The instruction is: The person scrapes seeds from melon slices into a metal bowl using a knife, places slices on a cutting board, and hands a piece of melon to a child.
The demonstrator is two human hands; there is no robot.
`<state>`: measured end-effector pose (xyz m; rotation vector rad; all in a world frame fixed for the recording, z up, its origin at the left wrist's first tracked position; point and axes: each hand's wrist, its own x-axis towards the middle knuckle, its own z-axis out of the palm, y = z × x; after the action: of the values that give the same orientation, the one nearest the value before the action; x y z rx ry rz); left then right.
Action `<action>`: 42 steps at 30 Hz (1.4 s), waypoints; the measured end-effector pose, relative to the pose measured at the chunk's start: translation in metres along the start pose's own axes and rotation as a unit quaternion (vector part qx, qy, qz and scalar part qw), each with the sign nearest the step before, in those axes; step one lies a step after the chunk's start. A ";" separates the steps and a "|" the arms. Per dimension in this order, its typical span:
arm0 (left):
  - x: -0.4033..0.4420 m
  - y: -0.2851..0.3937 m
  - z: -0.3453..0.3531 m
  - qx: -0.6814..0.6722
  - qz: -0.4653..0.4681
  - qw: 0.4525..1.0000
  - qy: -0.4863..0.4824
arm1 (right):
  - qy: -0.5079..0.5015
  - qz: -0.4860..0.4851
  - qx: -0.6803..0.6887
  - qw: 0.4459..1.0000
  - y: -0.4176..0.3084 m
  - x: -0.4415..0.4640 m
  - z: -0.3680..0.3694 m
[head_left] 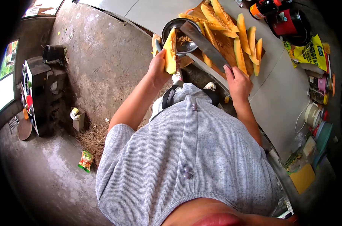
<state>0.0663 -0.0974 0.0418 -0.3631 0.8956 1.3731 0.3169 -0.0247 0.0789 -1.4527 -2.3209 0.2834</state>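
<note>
My left hand (158,67) is closed round the lower end of an orange-fleshed melon slice (171,52), held upright at the near left side of a metal bowl (194,46). Seeds and pulp (184,39) lie inside the bowl. In my right hand (239,83) is the handle of a broad knife (207,45), whose blade points up and left, its tip over the bowl. Beneath and beyond the blade, several melon slices (240,56) rest on a wooden cutting board (229,44). My fingers partly hide the slice's left side.
The tiled counter (271,103) runs along the right. On it stand a dark bottle (259,9), a red and black pot (288,22), a yellow packet (310,54) and a cream container (313,115). A black bucket (53,53) and straw (92,139) are at left.
</note>
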 end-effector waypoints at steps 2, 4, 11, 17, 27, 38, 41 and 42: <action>0.001 0.001 -0.003 0.003 -0.007 1.000 -0.010 | 0.000 -0.019 0.032 0.999 -0.001 -0.001 0.002; 0.000 0.001 0.000 0.008 -0.015 1.000 -0.020 | -0.002 -0.021 0.052 0.998 -0.004 -0.001 0.001; 0.010 -0.002 0.009 0.021 0.171 0.985 -0.031 | -0.053 0.114 0.207 0.970 0.015 -0.008 0.015; 0.036 0.016 0.012 -0.062 0.243 0.941 -0.227 | -0.094 0.223 0.378 0.894 0.004 0.011 0.009; 0.051 0.033 0.032 -0.221 0.166 0.896 -0.347 | -0.109 0.234 0.395 0.881 -0.009 0.018 0.018; 0.027 0.026 0.043 -0.287 0.123 0.921 -0.232 | -0.098 0.211 0.342 0.910 -0.010 0.023 0.033; 0.051 0.025 0.014 -0.340 0.105 0.740 -0.571 | -0.081 0.208 0.326 0.919 -0.008 0.025 0.031; 0.050 0.027 0.013 -0.329 0.113 0.692 -0.633 | -0.077 0.218 0.313 0.921 -0.009 0.026 0.028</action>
<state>0.0422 -0.0482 0.0210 0.2298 -0.7681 1.6952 0.2873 -0.0043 0.0625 -1.6013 -1.7184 1.1785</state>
